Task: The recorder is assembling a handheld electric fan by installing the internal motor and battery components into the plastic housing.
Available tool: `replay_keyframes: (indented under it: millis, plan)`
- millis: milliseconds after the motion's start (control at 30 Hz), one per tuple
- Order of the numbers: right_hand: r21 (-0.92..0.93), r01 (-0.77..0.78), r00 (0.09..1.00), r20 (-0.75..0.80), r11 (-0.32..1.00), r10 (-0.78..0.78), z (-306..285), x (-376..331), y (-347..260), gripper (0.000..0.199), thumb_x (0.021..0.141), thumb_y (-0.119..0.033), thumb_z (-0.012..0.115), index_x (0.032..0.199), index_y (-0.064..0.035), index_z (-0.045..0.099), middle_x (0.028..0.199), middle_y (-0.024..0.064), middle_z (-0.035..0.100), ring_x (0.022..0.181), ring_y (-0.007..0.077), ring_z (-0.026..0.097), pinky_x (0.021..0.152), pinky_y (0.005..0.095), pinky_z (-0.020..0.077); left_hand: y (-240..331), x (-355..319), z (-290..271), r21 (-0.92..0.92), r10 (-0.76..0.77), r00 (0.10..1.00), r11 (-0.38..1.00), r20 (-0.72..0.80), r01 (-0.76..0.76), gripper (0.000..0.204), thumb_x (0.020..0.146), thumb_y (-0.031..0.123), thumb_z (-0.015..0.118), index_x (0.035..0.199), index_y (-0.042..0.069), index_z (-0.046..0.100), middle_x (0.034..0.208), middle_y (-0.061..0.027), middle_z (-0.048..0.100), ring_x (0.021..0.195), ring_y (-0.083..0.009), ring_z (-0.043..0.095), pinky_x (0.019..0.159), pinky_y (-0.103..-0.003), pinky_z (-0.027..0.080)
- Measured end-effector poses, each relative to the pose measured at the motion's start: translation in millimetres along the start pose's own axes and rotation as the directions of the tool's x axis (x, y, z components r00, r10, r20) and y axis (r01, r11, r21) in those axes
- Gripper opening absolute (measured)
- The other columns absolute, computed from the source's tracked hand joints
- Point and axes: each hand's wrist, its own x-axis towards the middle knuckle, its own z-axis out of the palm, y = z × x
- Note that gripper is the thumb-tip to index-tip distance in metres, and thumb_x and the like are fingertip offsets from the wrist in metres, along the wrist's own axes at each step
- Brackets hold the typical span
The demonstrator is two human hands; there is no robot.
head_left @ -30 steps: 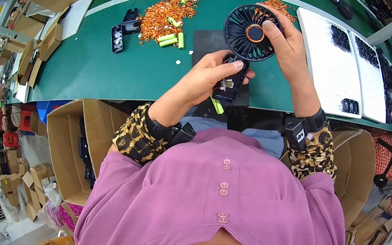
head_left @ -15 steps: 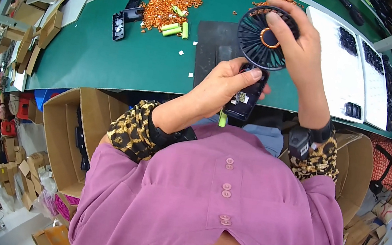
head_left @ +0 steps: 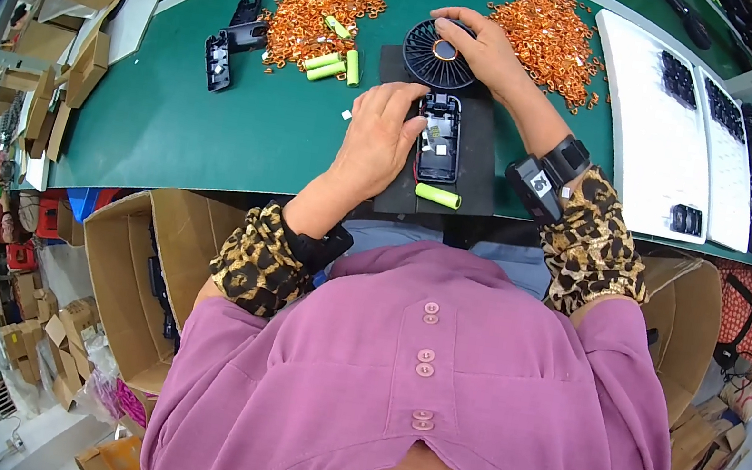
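Note:
A black handheld fan lies on a dark mat (head_left: 477, 167), its round grille (head_left: 420, 60) toward the far side. Its handle (head_left: 436, 168) points toward me with the inside showing, including a small circuit board and white bits. My left hand (head_left: 372, 136) holds the handle's left edge, with bent fingers near the joint to the grille and the thumb on the side. On the grille's right side, my right hand (head_left: 489, 57) grips the rim with its fingers curled over the top. A green battery cell (head_left: 438, 196) lies across the handle's near end.
Two heaps of small orange parts (head_left: 315, 20) (head_left: 548, 38) lie on the green table (head_left: 245, 140). Several green cells (head_left: 326, 66) and black shells (head_left: 218, 61) are at the left. White trays (head_left: 643, 148) with black parts stand at the right. Cardboard boxes (head_left: 193, 238) flank me below the edge.
The fan has come down from the air onto the mat, its handle turned inside up. Both hands went down with it. The right hand moved left and away from the body.

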Motion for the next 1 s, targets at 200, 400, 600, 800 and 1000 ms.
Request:
replay_keyframes:
  millis: [200, 400, 600, 800, 1000]
  plan:
    - [-0.357, 0.148, 0.989, 0.042, 0.922, -0.143, -2.3, 6.9, 5.4, 0.032, 0.091, -0.026, 0.059, 0.114, -0.0032, 0.063, 0.099, 0.0076, 0.066, 0.093, 0.0144, 0.062, 0.081, 0.0277, 0.0484, 6.5, 6.1, -9.4, 0.121, 0.056, 0.985, 0.99, 0.162, -0.076, 0.033, 0.093, 0.019, 0.049, 0.124, 0.01, 0.057, 0.113, -0.0123, 0.051, 0.109, -0.0291, 0.048, 0.095, -0.039, 0.034]
    - [-0.31, 0.216, 0.974, -0.002, 0.926, -0.228, -4.7, -78.4, -59.5, 0.027, 0.077, -0.024, 0.073, 0.087, -0.0035, 0.059, 0.084, 0.0104, 0.058, 0.081, 0.0276, 0.06, 0.071, 0.0351, 0.0484, 0.3, 3.5, -9.5, 0.088, 0.036, 0.987, 0.995, 0.159, -0.05, 0.035, 0.094, 0.021, 0.046, 0.125, 0.011, 0.058, 0.114, -0.0124, 0.05, 0.112, -0.0284, 0.047, 0.096, -0.041, 0.033]
    - [-0.447, 0.387, 0.908, 0.339, 0.807, -0.247, 12.9, -140.7, -73.6, 0.049, 0.069, -0.008, 0.076, 0.11, -0.0033, 0.051, 0.113, 0.014, 0.047, 0.096, 0.0335, 0.057, 0.08, 0.0419, 0.0497, -3.6, 6.8, -9.4, 0.122, 0.241, 0.968, 0.961, 0.068, -0.248, 0.033, 0.087, 0.015, 0.057, 0.119, 0.007, 0.06, 0.11, -0.01, 0.054, 0.106, -0.028, 0.051, 0.093, -0.041, 0.036]
    - [-0.59, 0.386, 0.898, 0.417, 0.709, -0.141, 19.3, -146.5, -80.3, 0.045, 0.077, 0.003, 0.062, 0.12, -0.0054, 0.05, 0.124, 0.0164, 0.044, 0.106, 0.0343, 0.054, 0.085, 0.0395, 0.0487, 2.2, 8.7, -14.7, 0.115, 0.216, 0.968, 0.966, 0.124, -0.231, 0.035, 0.083, 0.008, 0.06, 0.118, 0.006, 0.059, 0.109, -0.0125, 0.058, 0.102, -0.0307, 0.054, 0.09, -0.04, 0.042]
    - [-0.521, 0.45, 0.865, 0.456, 0.726, -0.209, -3.2, -140.3, -83.9, 0.019, 0.075, 0.002, 0.058, 0.093, -0.0018, 0.058, 0.103, 0.0136, 0.056, 0.091, 0.0331, 0.057, 0.079, 0.0393, 0.0492, -6.3, 13.3, -15.8, 0.075, 0.218, 0.968, 0.971, 0.124, -0.228, 0.016, 0.081, 0.009, 0.065, 0.096, 0.003, 0.064, 0.105, -0.0103, 0.064, 0.098, -0.0296, 0.058, 0.084, -0.038, 0.048]
